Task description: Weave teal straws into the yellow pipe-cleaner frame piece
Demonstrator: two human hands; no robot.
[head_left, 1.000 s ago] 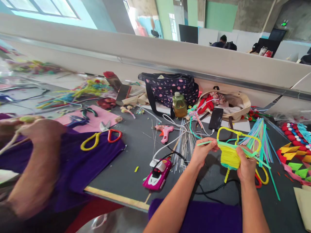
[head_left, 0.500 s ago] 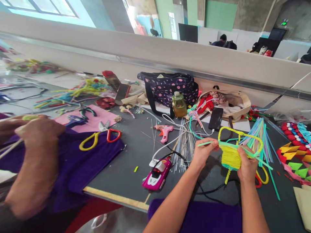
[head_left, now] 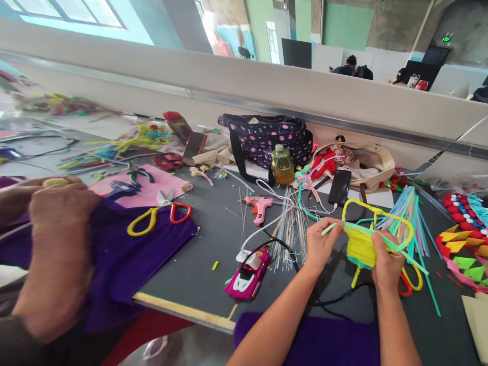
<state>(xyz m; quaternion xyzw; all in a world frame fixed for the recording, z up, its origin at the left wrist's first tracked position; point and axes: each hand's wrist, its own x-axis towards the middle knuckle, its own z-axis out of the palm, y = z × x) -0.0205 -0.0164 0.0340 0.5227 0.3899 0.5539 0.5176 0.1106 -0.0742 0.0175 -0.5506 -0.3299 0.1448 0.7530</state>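
My left hand (head_left: 321,243) pinches a light green pipe cleaner (head_left: 354,228) near its left end, at the top edge of a yellow wound piece. My right hand (head_left: 388,262) is closed on that yellow pipe cleaner piece (head_left: 358,246), thumb on its face. A yellow loop rises above the piece, its lower edge is green, and a short yellow stem hangs below. The green pipe cleaner's other end sticks out past my right hand. Behind that hand lies a pair of scissors (head_left: 415,277) with yellow and red handles, partly hidden.
A co-worker's hands (head_left: 63,201) work at the left. Nearby are scissors (head_left: 160,213) on purple cloth, a pink glue gun (head_left: 261,209), a magenta car-shaped power strip (head_left: 249,274), and wires (head_left: 292,239). A bottle (head_left: 282,165), a phone (head_left: 339,187) and pipe cleaners (head_left: 409,216) stand or lie behind.
My left hand has shifted slightly along the green pipe cleaner, and less of its left end sticks out. My right hand keeps its hold. The co-worker's hands have moved slightly.
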